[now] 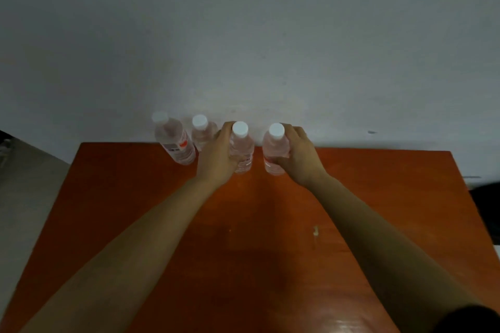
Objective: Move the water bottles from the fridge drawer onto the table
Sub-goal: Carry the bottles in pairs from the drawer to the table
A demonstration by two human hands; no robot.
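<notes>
Four water bottles stood in a row along the far edge of the bench (378, 192), close to the wall (270, 48). The left hand (216, 157) had its fingers wrapped round the third bottle (242, 150), and the right hand (300, 157) had its fingers curled round the fourth bottle (273, 153). Both bottles looked upright with their bases at the bench top, though whether their full weight was down could not be told. The first bottle (174, 143) and second bottle (201, 134) stood free at the left, the second just beside the back of the left hand. That seemed the likeliest trouble: if the left hand opened wide or drew back crookedly, its knuckles could knock the second bottle into the first, and such tall, narrow bottles would probably topple easily. Letting go before a base sat flat could also tip a bottle, and one falling backward would meet the wall. The row sat near the far edge, so little room lay beyond it. Toward the person the bench top stretched broad, giving both arms a straight path back. The bench's left edge dropped to the floor (29, 184) not far from the first bottle, while the right side offered more surface. The fridge drawer was not in view.
</notes>
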